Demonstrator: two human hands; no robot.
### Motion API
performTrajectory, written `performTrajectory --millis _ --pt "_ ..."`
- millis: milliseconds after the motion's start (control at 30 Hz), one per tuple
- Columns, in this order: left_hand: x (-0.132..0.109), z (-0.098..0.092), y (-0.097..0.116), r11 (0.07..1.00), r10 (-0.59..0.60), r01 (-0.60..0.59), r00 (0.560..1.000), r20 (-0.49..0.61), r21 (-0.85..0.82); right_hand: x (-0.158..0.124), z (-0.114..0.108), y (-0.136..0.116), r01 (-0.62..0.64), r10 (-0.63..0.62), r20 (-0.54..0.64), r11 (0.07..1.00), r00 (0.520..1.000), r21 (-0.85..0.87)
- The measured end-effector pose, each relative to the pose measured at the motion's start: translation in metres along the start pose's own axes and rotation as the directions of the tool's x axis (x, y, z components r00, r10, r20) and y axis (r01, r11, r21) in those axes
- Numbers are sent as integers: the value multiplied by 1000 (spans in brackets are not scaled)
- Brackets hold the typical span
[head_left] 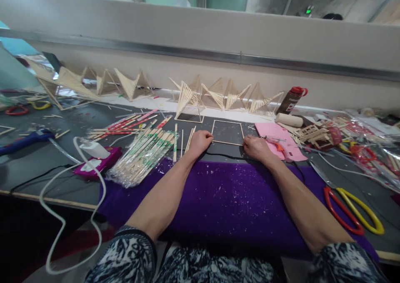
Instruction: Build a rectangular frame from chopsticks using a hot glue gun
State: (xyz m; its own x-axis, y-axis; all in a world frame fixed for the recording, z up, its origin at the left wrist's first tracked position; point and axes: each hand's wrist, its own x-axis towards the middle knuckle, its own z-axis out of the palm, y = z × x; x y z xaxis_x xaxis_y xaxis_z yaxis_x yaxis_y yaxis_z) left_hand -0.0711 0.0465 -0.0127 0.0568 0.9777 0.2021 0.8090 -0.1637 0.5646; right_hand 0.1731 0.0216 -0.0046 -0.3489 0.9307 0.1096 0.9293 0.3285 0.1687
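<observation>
A thin rectangular frame of wooden sticks [227, 142] lies on the dark tabletop in front of me. My left hand [201, 142] pinches its near left corner, fingertips pressed together. At the near right corner, my right hand [254, 146] has its fingers closed around the stick end. Just left of my left hand lie a few loose chopsticks [175, 143]. Close to my right hand, a glue gun [283, 149] with an orange trigger rests on a pink sheet [265, 130]. A purple cloth [231, 199] is spread beneath my forearms.
Behind stand several stick models with twisted surfaces [189, 98]. Left are a bag of chopsticks [142, 158], a magenta power strip [98, 166] with a white cable, and a blue glue gun [28, 140]. Right are large scissors [346, 208], a bottle [290, 100] and piled sticks [315, 135].
</observation>
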Motion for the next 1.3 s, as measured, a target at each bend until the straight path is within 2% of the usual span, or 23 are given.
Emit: performTrajectory --millis 200,433,633,767,867,1000,1133,1300 --pt "2 2 -4 983 -83 85 996 22 -160 -2 0 3 -21 22 -32 999 999 29" --pt "0 0 -1 975 -112 119 993 44 -189 -4 -5 3 -82 89 -67 991 994 101" --pt "3 -9 0 990 -110 111 994 10 -83 -1 -9 14 -209 228 -111 965 967 160" --pt "1 -17 4 985 -69 71 997 -19 158 -1 -9 19 -230 246 -76 957 966 178" --pt "-1 -18 6 955 -63 54 998 20 293 -2 -11 20 -215 223 -27 959 974 183" --pt "-4 -13 7 949 -67 34 993 96 312 -4 -15 22 -219 215 40 962 976 165" --pt "-4 -11 7 948 -74 42 993 90 315 -4 -18 22 -222 210 95 966 973 135" --pt "-4 -11 6 954 -66 39 995 81 298 -5 -19 13 -227 217 109 970 970 90"
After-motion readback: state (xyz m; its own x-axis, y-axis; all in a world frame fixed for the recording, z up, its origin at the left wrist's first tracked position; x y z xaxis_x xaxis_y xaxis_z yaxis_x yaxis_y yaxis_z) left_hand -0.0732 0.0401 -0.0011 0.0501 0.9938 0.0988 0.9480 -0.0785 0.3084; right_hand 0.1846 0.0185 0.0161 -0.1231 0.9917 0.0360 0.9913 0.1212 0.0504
